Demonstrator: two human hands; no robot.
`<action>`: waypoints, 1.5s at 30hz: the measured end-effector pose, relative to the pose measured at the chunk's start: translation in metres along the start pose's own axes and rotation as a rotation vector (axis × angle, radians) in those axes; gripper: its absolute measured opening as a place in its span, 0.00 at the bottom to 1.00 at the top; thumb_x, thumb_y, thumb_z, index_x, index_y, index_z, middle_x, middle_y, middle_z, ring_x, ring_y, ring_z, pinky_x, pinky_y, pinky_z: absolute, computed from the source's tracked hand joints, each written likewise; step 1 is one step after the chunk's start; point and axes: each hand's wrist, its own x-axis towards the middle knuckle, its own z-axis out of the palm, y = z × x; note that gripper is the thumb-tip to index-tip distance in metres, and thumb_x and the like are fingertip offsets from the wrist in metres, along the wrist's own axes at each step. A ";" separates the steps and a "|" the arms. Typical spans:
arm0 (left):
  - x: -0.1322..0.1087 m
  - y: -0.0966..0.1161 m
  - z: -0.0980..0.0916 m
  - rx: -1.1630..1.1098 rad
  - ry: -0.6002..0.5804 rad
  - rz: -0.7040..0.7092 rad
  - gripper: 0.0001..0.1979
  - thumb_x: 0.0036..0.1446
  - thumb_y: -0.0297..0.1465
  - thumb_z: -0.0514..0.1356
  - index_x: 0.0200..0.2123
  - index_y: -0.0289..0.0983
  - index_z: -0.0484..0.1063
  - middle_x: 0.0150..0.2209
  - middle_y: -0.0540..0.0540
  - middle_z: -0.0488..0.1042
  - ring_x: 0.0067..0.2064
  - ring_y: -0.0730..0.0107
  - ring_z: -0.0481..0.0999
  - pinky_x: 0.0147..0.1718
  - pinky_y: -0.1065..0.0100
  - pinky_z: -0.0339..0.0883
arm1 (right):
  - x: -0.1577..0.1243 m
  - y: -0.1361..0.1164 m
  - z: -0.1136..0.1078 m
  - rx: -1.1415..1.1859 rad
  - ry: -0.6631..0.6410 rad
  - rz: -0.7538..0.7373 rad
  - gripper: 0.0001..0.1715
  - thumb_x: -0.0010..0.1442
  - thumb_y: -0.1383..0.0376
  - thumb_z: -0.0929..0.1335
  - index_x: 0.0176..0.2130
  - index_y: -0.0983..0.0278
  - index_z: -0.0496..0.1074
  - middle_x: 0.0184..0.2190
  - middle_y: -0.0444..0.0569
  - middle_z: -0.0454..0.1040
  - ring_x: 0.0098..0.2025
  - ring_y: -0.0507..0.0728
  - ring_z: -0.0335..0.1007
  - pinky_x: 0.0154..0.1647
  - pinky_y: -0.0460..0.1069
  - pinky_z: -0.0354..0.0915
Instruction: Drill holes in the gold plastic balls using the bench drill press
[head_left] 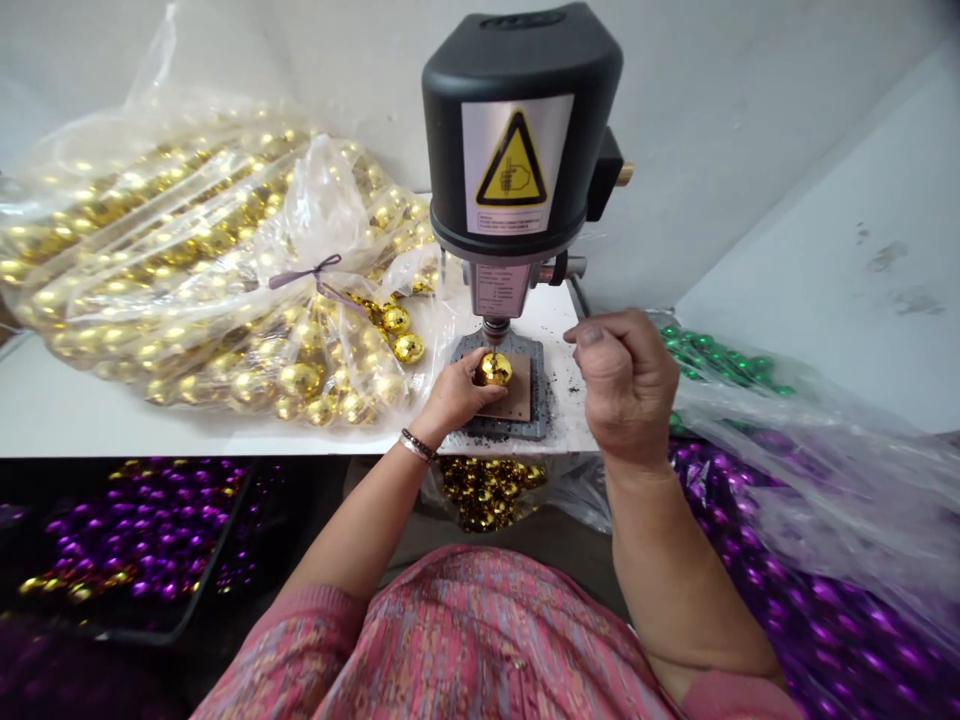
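Observation:
My left hand [450,395] holds a shiny gold bauble [495,369] on a brown pad [519,388], right under the chuck of a black bench drill press [517,130]. The pad lies on the drill's dark grey base plate [499,425]. The bauble's top sits close under the bit, and the tip is hidden. My right hand [626,385] is a raised fist just to the right of the drill column, with no object visible in it.
A large clear bag of gold baubles [165,260], tied with a purple ribbon, fills the white table's [225,425] left side. Dark debris is scattered around the base. Below the table lie gold baubles [484,492] and a black tray of purple baubles [142,530]. Bagged green and purple baubles [817,560] sit right.

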 end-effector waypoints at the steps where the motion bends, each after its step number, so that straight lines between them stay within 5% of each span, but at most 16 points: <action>1: 0.000 0.000 0.000 -0.011 -0.005 0.003 0.32 0.48 0.31 0.69 0.58 0.35 0.72 0.45 0.47 0.80 0.44 0.63 0.77 0.45 0.66 0.69 | -0.002 0.002 0.001 0.000 0.016 -0.007 0.15 0.65 0.56 0.65 0.31 0.61 0.73 0.23 0.40 0.68 0.26 0.47 0.62 0.29 0.46 0.61; 17: -0.002 -0.001 0.001 -0.002 -0.019 -0.012 0.29 0.48 0.31 0.69 0.55 0.37 0.73 0.42 0.47 0.79 0.43 0.60 0.77 0.44 0.64 0.69 | -0.029 0.045 0.022 0.038 0.119 -0.058 0.12 0.63 0.58 0.64 0.34 0.60 0.73 0.29 0.43 0.76 0.33 0.52 0.74 0.34 0.49 0.68; 27: -0.016 -0.003 0.000 -0.031 0.013 0.034 0.29 0.48 0.29 0.68 0.56 0.37 0.70 0.44 0.45 0.79 0.44 0.60 0.77 0.46 0.62 0.70 | 0.041 -0.020 0.007 0.136 0.142 0.096 0.24 0.63 0.50 0.66 0.24 0.63 0.70 0.19 0.40 0.63 0.22 0.47 0.55 0.26 0.49 0.56; 32: -0.047 -0.017 -0.026 -0.029 -0.260 0.105 0.35 0.43 0.33 0.72 0.57 0.37 0.72 0.47 0.42 0.79 0.47 0.57 0.77 0.48 0.62 0.70 | 0.050 -0.021 0.008 0.185 0.158 0.120 0.23 0.62 0.53 0.67 0.23 0.65 0.70 0.18 0.41 0.62 0.22 0.47 0.58 0.25 0.48 0.53; 35: -0.055 -0.029 -0.046 -0.029 -0.428 0.081 0.40 0.43 0.39 0.73 0.60 0.37 0.70 0.42 0.43 0.81 0.40 0.61 0.78 0.41 0.64 0.71 | 0.046 -0.022 0.009 0.176 0.172 0.120 0.23 0.63 0.54 0.67 0.23 0.66 0.70 0.19 0.41 0.65 0.22 0.45 0.59 0.24 0.46 0.54; 37: -0.048 -0.033 -0.059 -0.007 -0.343 0.033 0.36 0.51 0.42 0.69 0.61 0.36 0.69 0.39 0.43 0.81 0.35 0.65 0.77 0.36 0.66 0.71 | 0.044 -0.023 0.009 0.170 0.173 0.113 0.24 0.63 0.53 0.66 0.23 0.66 0.70 0.19 0.40 0.65 0.22 0.44 0.59 0.24 0.45 0.54; 40: -0.020 -0.034 -0.075 0.166 0.050 -0.068 0.22 0.65 0.37 0.55 0.58 0.33 0.72 0.46 0.38 0.80 0.37 0.66 0.78 0.40 0.65 0.72 | 0.043 -0.022 0.010 0.169 0.176 0.102 0.25 0.64 0.52 0.65 0.24 0.67 0.70 0.18 0.39 0.63 0.21 0.44 0.58 0.23 0.44 0.53; 42: 0.002 -0.031 -0.083 0.392 0.263 -0.126 0.21 0.65 0.29 0.51 0.57 0.31 0.72 0.51 0.35 0.79 0.46 0.61 0.79 0.48 0.63 0.71 | 0.042 -0.020 0.010 0.176 0.177 0.092 0.25 0.64 0.52 0.65 0.24 0.66 0.71 0.18 0.39 0.62 0.21 0.44 0.58 0.22 0.44 0.53; 45: 0.026 -0.027 -0.089 0.679 0.235 -0.231 0.18 0.62 0.29 0.54 0.52 0.30 0.75 0.49 0.31 0.79 0.51 0.52 0.78 0.50 0.59 0.70 | 0.039 -0.019 0.010 0.179 0.177 0.088 0.25 0.63 0.51 0.66 0.24 0.65 0.71 0.18 0.39 0.62 0.22 0.45 0.58 0.22 0.44 0.53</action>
